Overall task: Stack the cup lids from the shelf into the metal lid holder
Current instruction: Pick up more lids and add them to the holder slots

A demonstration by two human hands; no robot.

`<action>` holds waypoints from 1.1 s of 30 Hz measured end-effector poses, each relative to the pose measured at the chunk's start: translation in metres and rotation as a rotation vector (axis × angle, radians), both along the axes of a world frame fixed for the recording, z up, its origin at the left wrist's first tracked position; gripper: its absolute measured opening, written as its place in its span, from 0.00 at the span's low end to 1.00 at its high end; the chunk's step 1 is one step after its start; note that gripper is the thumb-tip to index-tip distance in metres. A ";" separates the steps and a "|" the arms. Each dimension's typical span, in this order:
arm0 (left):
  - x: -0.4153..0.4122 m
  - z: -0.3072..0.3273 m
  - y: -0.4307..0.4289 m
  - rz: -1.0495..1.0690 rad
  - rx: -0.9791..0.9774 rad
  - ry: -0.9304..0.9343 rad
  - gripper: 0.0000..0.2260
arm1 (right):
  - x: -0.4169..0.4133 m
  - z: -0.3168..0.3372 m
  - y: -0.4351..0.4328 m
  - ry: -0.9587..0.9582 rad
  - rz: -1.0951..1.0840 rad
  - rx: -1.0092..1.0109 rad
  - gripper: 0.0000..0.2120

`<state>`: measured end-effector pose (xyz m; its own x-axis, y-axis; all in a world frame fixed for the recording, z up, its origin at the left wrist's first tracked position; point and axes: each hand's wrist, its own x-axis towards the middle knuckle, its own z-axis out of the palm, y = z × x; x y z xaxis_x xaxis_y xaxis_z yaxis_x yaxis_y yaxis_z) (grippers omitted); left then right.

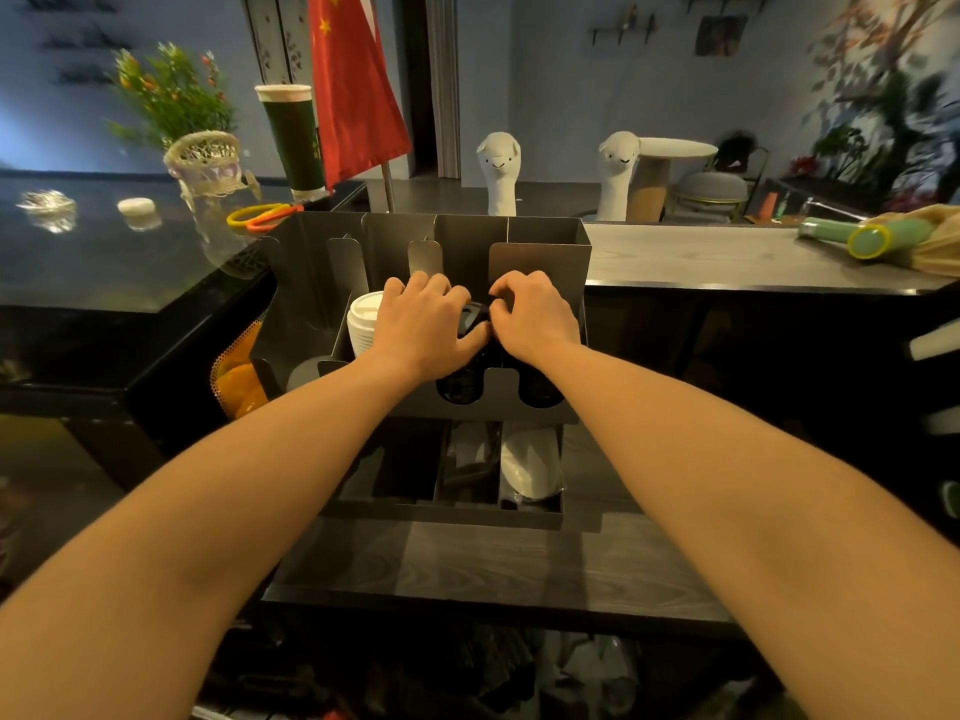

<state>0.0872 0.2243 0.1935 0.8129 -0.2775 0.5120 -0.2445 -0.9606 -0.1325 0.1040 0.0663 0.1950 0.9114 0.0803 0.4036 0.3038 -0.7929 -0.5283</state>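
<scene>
Black lid (474,317), seen only as a dark sliver between the two hands, above the middle of the holder (540,236); one lid or several, impossible to say. Pinched from both sides: left hand (423,324) at 9 o'clock, fingers curled over the rim, thumb tucked along the near edge; right hand (537,317) at 3 o'clock, fingertips bent in and nipping the opposite edge. Both equally near, both touching it. Appears tilted, top face turned up and a little toward 9 o'clock, so not yet flat to a slot. At 6 o'clock, straight beneath, a dark stack (460,389) showing through a front cutout of the holder; at 5 o'clock, a second dark stack (540,394) behind the next cutout. Hard to tell which of the two slots is the target, with the hands covering the tops. Likely needed next: level the lid, centre it over the slot, lower toward 6 o'clock, loosen the fingers only once seated. Some risk of catching the rim on a divider if left tilted. Farther out at 9 o'clock, just beside the left knuckles, white lids (362,324) stacked in their own slot. Beyond the holder, a red flag (353,96) at 11 o'clock and llama figures (498,168) from 12 to 1 o'clock.
</scene>
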 end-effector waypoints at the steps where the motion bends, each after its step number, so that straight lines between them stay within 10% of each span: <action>1: -0.005 0.000 -0.002 -0.051 -0.029 -0.021 0.21 | -0.005 0.000 -0.004 -0.001 -0.008 0.013 0.12; 10: -0.049 -0.020 -0.054 -0.205 -0.303 0.236 0.12 | -0.064 -0.023 -0.060 0.048 -0.216 0.055 0.11; 33: -0.048 -0.133 -0.262 -0.434 -0.050 0.791 0.13 | -0.142 -0.161 -0.268 0.624 -0.593 -0.090 0.20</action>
